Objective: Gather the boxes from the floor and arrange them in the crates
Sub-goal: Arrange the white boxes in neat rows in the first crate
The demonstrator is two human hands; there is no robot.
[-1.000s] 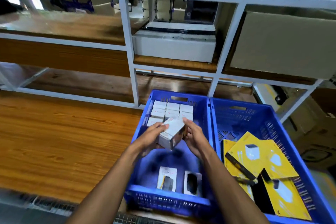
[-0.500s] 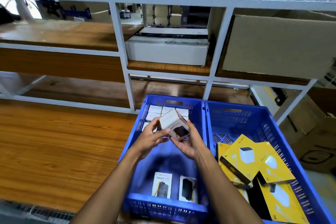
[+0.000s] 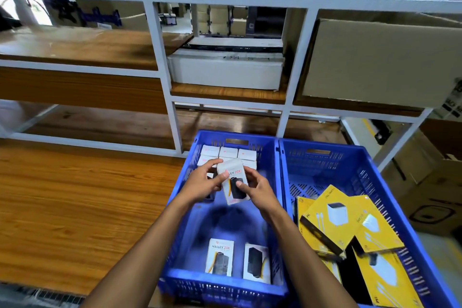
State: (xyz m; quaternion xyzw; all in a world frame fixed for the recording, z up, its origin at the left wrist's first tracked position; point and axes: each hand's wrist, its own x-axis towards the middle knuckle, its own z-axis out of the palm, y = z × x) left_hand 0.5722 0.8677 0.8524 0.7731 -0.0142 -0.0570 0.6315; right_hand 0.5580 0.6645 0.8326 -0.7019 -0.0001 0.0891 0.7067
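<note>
Both hands hold one small white box [image 3: 233, 182] printed "HALLEY 20K" above the left blue crate [image 3: 175, 207]. My left hand [image 3: 203, 182] grips its left side, thumb on the front face. My right hand [image 3: 255, 187] grips its right side. The box stands nearly upright, its printed face towards me. Behind it, several white boxes [image 3: 228, 154] stand in rows at the crate's far end. Two more white boxes [image 3: 220, 256] [image 3: 257, 264] lie flat at the near end. The right blue crate [image 3: 350, 165] holds several yellow boxes [image 3: 337, 217].
The crates sit on a wooden surface [image 3: 75, 207] in front of a white metal rack [image 3: 162, 70]. The rack holds a white carton [image 3: 225, 70] and a large brown carton [image 3: 380, 65]. Cardboard cartons [image 3: 430, 182] stand on the floor at the right.
The box has been turned in my hands from a tilted, side-on pose to nearly upright with its printed face towards me. The hands stayed over the left crate.
</note>
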